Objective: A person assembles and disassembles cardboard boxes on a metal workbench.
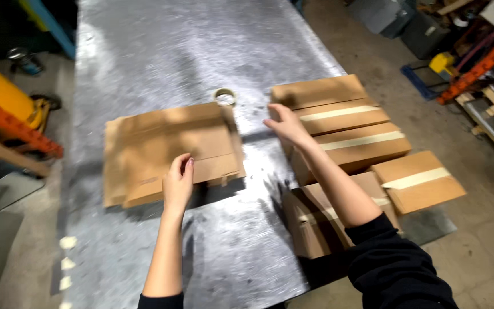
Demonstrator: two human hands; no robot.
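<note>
We see five taped boxes point(350, 143) finished at the table's point(201, 57) right edge. Our left hand point(178, 182) rests open on the flattened cartons point(167, 149), still unassembled; our right hand point(286, 123), open, touches a taped box. Tape roll point(224, 96) lies beyond.

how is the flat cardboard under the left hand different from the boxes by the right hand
The flat cardboard lies unfolded in flattened sheets, while the taped boxes are folded up into closed blocks. The flat cardboard shows no tape; the taped boxes each carry a pale strip along the top. The left hand rests on the flat cardboard; the right hand touches the taped boxes. Both are brown cardboard on the metal table.
</note>
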